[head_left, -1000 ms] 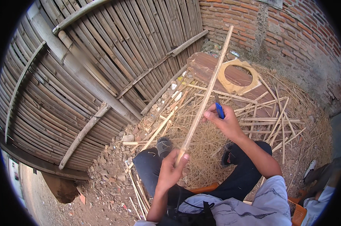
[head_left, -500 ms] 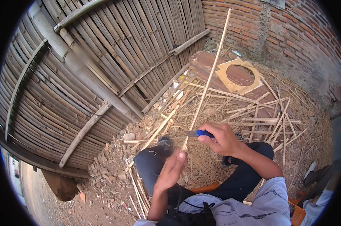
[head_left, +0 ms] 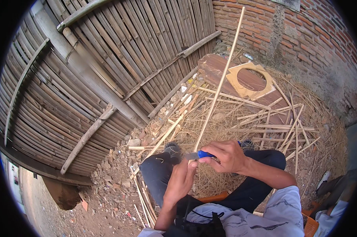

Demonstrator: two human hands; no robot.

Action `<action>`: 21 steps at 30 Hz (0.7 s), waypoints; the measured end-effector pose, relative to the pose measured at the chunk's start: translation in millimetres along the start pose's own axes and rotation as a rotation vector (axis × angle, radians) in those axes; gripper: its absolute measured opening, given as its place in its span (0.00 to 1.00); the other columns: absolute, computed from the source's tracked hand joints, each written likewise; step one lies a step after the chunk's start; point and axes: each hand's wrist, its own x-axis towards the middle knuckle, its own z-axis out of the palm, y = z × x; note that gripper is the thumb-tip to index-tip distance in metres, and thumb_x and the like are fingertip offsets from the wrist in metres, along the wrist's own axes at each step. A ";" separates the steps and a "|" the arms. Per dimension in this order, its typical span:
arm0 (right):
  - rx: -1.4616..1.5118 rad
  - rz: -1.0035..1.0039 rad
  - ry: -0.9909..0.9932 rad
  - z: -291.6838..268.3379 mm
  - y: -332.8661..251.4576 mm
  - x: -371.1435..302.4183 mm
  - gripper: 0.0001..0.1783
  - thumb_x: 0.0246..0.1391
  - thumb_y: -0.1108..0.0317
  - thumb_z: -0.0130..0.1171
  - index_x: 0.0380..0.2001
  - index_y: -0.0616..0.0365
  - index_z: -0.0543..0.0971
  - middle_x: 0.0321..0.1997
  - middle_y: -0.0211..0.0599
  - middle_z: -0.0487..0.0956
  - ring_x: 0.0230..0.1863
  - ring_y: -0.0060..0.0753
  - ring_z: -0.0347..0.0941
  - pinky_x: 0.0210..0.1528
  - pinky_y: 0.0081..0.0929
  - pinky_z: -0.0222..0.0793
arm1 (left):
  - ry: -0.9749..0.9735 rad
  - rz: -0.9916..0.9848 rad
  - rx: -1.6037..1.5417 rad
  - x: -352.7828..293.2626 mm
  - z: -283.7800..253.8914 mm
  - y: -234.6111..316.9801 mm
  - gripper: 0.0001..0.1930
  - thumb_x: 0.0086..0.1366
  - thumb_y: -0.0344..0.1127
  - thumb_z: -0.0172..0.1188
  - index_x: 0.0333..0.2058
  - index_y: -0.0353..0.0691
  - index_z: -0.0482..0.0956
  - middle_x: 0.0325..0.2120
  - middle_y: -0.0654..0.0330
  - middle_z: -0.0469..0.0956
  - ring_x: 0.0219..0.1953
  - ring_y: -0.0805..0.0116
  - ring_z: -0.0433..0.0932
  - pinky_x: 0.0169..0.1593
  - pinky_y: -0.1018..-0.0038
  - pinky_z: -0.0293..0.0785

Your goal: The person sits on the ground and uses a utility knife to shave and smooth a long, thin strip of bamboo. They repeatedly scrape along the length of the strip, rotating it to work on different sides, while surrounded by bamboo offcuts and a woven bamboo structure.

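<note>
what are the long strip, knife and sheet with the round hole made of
Long strip: likely bamboo or wood, unfinished, judging by its pale straw colour. Knife handle: probably plastic, evenly blue; blade: apparently metal, flat and grey. Holed sheet: perhaps cardboard or thin board, matte tan.

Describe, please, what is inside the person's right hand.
The right hand holds a blue-handled knife; its blade and the handle's front show, pointing toward the left hand. The handle's middle is covered by the fingers and cannot be seen.
</note>
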 end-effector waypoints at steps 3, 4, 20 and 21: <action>0.002 0.011 0.007 -0.4 -3.0 2.1 0.19 0.57 0.56 0.77 0.42 0.59 0.86 0.31 0.38 0.86 0.26 0.41 0.85 0.26 0.34 0.79 | 0.045 -0.008 0.060 -0.4 2.3 8.8 0.14 0.85 0.39 0.50 0.52 0.31 0.76 0.21 0.48 0.74 0.21 0.55 0.76 0.29 0.60 0.70; -0.003 0.012 0.012 -1.2 -4.9 3.2 0.18 0.57 0.57 0.77 0.42 0.59 0.86 0.31 0.38 0.86 0.26 0.41 0.85 0.26 0.34 0.79 | 0.050 -0.014 0.063 -0.6 2.8 9.2 0.14 0.85 0.38 0.50 0.52 0.31 0.76 0.21 0.47 0.74 0.21 0.53 0.76 0.29 0.59 0.70; -0.135 -0.017 0.055 -1.3 -6.1 2.2 0.14 0.62 0.57 0.73 0.42 0.54 0.86 0.30 0.34 0.85 0.24 0.37 0.83 0.25 0.34 0.77 | 0.075 -0.034 0.118 -2.8 3.7 5.9 0.21 0.87 0.45 0.45 0.43 0.31 0.77 0.18 0.59 0.68 0.21 0.68 0.65 0.28 0.65 0.65; -0.173 0.045 0.152 -7.5 1.5 5.3 0.14 0.63 0.57 0.72 0.43 0.55 0.86 0.30 0.35 0.85 0.25 0.37 0.83 0.26 0.35 0.77 | 0.059 -0.067 0.115 -4.8 2.0 6.4 0.19 0.86 0.43 0.46 0.46 0.30 0.77 0.20 0.52 0.70 0.22 0.59 0.69 0.29 0.61 0.67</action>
